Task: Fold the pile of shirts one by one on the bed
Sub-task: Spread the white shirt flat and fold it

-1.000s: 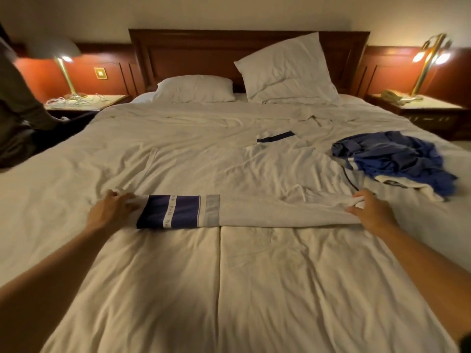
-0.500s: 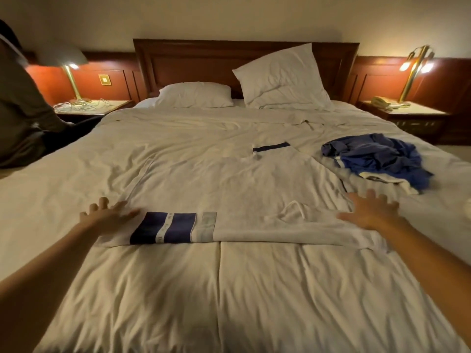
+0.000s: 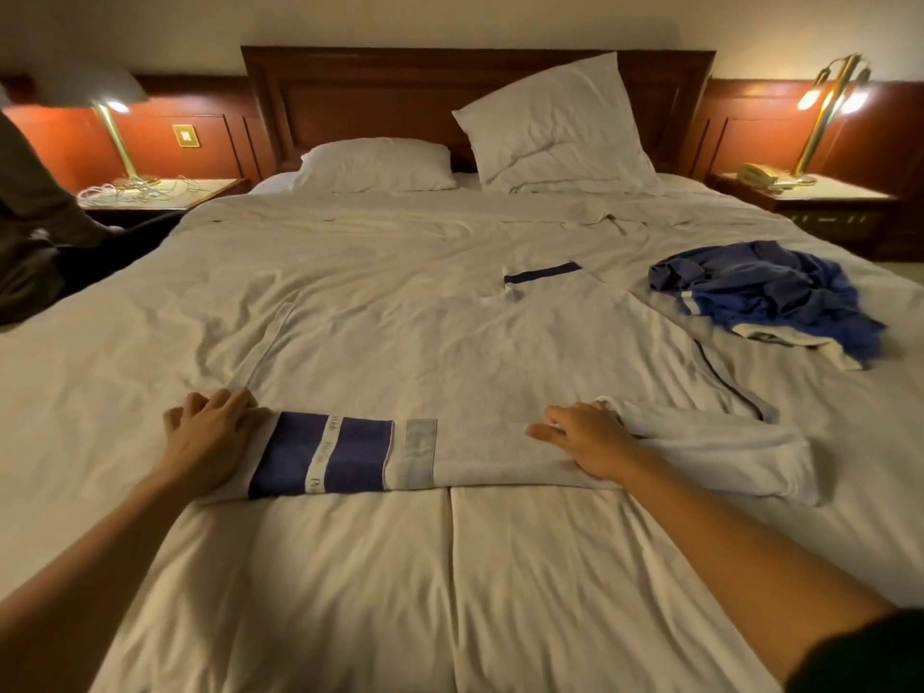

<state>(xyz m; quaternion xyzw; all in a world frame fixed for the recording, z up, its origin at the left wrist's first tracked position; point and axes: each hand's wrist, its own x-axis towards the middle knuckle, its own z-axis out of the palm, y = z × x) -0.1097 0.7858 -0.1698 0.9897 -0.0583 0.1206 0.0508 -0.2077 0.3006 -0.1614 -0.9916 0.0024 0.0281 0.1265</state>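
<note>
At the far left edge a seated person (image 3: pixel 30 217) in dark clothes is beside the bed (image 3: pixel 450 592), clear of my work.

My left hand (image 3: pixel 210 442) lies palm down on the left end of the white shirt (image 3: pixel 450 352). Its fingers are loosely bent and grip nothing that I can see. It touches the navy band (image 3: pixel 325 452) on the strip folded up along the shirt's near edge.

The shirt is spread flat across the middle of the bed. It is hard to tell from the sheet except by its seams and a dark-trimmed edge (image 3: pixel 542 273) farther up.

My right hand (image 3: pixel 590 442) rests flat on the same folded strip, right of centre. Its fingers are straight and press the cloth down, and a small ruck of fabric touches its far side. Past it, the strip's right end lies rumpled.

Farther right and up the bed, the blue pile (image 3: pixel 765 297) waits in a heap near the shirt's right side.

I judge the shirt to be light, limp knit. It should hold no crease unless pressed and will likely drag the loose sheet along if slid. I would pinch both layers at the two ends of the folded strip, lift slightly rather than drag, and smooth from the middle outward.
</note>
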